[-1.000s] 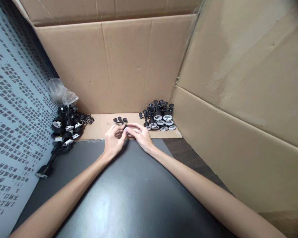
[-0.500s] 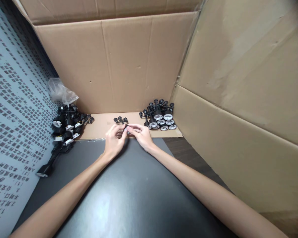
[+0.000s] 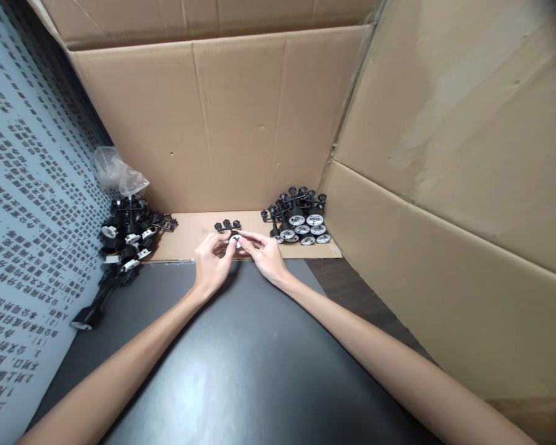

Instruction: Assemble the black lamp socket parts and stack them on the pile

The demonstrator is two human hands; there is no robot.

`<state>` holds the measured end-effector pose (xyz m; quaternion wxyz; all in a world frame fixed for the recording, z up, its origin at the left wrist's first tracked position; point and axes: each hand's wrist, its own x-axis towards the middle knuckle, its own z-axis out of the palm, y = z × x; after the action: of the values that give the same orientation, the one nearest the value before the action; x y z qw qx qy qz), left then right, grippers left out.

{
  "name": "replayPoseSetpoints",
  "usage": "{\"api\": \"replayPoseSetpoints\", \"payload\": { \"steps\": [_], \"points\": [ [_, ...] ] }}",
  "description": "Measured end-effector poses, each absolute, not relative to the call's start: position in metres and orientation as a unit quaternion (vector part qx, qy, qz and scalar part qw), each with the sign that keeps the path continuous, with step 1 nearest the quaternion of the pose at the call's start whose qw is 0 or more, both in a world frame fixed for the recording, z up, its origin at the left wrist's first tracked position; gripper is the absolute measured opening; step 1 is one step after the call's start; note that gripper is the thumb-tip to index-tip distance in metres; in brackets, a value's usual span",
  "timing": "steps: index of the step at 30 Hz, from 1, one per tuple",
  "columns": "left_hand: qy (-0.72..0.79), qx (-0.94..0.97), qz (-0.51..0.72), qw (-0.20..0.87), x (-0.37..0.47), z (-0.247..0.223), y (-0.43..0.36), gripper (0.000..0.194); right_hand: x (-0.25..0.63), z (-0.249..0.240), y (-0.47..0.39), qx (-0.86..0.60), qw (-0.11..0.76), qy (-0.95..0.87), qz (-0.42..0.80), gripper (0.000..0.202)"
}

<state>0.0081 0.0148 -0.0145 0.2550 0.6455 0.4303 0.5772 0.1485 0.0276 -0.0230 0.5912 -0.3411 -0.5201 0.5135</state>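
Note:
Between both hands is a small black model street lamp, its lamp heads pointing away from me and the whitish underside of its round base facing me. My left hand grips the base from the left, thumb and fingers closed around its rim. From the right, my right hand pinches the same base, its thumb pressed near the white face. Fingers cover part of the base, so small details there cannot be made out. Right of my right hand lies a stack of similar lamps, white base undersides toward me.
On the left, more black lamps lie in a jumbled pile, with white parts and a yellow wire showing. A clear plastic bag rests above them. Cardboard walls stand behind and right; a printed sheet borders the dark table.
The white underside of the lamp's base now shows more between my fingertips. Both hands keep nearly the same place, and the whole view has shifted slightly.

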Motion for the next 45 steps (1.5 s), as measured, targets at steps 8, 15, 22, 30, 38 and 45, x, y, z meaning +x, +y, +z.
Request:
{"api": "replayPoseSetpoints", "payload": {
  "steps": [8, 15, 22, 30, 38, 45],
  "points": [
    [0.43, 0.659, 0.567, 0.243, 0.006, -0.015, 0.014, 0.028, 0.149, -0.024, 0.029, -0.365, 0.601, -0.516, 0.489, 0.055],
    [0.415, 0.684, 0.563, 0.205, 0.007, -0.012, 0.012, 0.025, 0.148, -0.023, 0.027, -0.372, 0.605, -0.522, 0.472, 0.051],
    [0.392, 0.7, 0.574, 0.16, 0.007, -0.01, 0.008, 0.018, 0.146, -0.021, 0.021, -0.365, 0.615, -0.552, 0.43, 0.04],
    [0.388, 0.719, 0.567, 0.105, 0.008, -0.007, 0.004, 0.015, 0.145, -0.025, 0.022, -0.359, 0.604, -0.562, 0.437, 0.038],
    [0.41, 0.704, 0.558, 0.158, 0.008, -0.008, 0.009, 0.02, 0.146, -0.025, 0.027, -0.335, 0.582, -0.545, 0.502, 0.046],
    [0.43, 0.711, 0.533, 0.159, 0.004, -0.009, 0.01, 0.021, 0.147, -0.026, 0.03, -0.34, 0.578, -0.547, 0.502, 0.044]
  ]
}}
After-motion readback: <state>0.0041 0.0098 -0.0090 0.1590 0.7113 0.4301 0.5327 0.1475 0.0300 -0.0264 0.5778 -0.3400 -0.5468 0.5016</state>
